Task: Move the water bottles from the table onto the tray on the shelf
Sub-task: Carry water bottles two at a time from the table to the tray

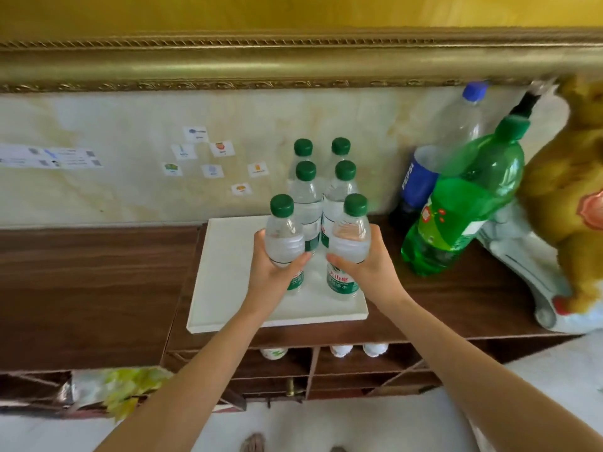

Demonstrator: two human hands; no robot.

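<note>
Left hand [272, 272] is gripping the left front bottle [283, 236], fingers wrapping its middle. Right hand [367, 261] is gripping the right front bottle [349, 243] likewise. Both are sitting over the white tray [222, 282] on the shelf [456, 298], bases probably touching it. Four more bottles [323, 177] are standing behind.

Tray [225, 272] left half bare; green soda bottle [463, 203] crowds right side.
</note>
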